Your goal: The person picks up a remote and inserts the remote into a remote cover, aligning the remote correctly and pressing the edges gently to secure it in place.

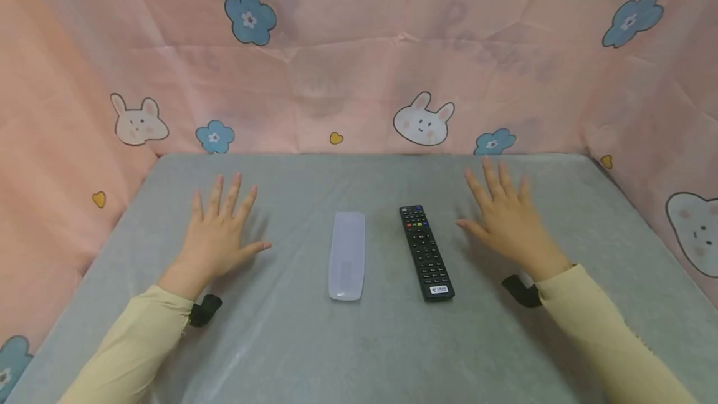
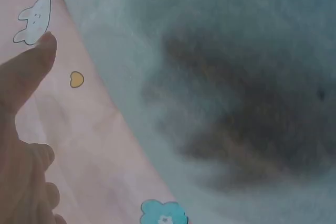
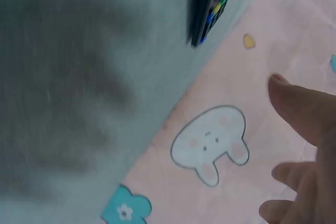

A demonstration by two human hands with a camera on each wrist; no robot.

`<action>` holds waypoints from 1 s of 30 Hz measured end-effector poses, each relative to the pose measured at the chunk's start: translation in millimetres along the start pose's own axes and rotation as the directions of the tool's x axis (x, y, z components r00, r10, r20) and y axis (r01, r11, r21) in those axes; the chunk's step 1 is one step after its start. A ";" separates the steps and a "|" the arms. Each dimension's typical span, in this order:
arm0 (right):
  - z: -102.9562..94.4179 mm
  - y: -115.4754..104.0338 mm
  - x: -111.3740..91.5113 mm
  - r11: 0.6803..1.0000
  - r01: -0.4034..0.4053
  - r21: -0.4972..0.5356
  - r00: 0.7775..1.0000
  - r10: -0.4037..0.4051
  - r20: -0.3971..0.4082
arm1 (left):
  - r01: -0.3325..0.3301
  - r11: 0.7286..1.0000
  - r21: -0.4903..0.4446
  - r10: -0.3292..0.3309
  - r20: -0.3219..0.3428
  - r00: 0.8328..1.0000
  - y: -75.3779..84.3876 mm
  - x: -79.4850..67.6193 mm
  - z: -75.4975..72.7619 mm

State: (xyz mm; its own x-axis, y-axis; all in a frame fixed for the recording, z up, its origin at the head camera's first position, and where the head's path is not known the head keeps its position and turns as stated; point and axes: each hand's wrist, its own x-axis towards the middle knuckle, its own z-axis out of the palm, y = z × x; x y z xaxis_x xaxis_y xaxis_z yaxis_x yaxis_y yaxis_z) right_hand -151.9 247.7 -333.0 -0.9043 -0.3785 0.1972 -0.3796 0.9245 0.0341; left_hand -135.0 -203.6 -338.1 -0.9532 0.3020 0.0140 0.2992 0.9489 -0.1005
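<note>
A black remote control (image 1: 426, 254) with rows of buttons lies face up on the table, slightly slanted. To its left is a translucent, pale violet, elongated sleeve or cover (image 1: 346, 257) with rounded corners. My left hand (image 1: 219, 235) is spread over the table, left of the pale piece, and holds nothing. On the other side, my right hand (image 1: 505, 217) is also spread, with its thumb toward the remote and apart from it. The right wrist view shows the remote's end (image 3: 210, 19) beyond the thumb. In the left wrist view only the hand and its shadow on the table appear.
A grey cloth-like surface covers the table (image 1: 359, 354). A pink curtain (image 1: 348, 80) printed with rabbits, flowers and hearts stands along the back and both sides. Dark straps (image 1: 205, 310) show at the wrists, below the pale yellow sleeves (image 1: 129, 341).
</note>
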 end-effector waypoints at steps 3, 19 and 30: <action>3.6 -6.1 -3.3 0.997 0.002 0.074 0.999 0.001 -0.043 | -0.023 0.999 -0.039 0.023 -0.021 1.000 2.9 1.4 2.7; 17.5 -52.8 -24.0 0.880 -0.119 0.459 0.992 0.119 0.029 | -0.174 0.864 -0.472 0.136 -0.114 0.984 43.6 0.3 7.5; 27.7 -68.8 -30.4 0.797 -0.256 0.547 0.967 0.198 0.163 | -0.035 0.339 -0.940 0.058 -0.017 0.998 74.9 -6.6 21.2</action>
State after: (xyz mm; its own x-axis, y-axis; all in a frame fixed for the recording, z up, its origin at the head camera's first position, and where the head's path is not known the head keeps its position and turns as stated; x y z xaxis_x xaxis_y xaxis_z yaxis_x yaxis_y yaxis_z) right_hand -103.7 194.3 -368.5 -0.9811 -0.1900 0.0378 -0.1783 0.8095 -0.5595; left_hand -107.2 -136.5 -366.9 -0.9334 0.3581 0.0247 0.1762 0.3971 0.9007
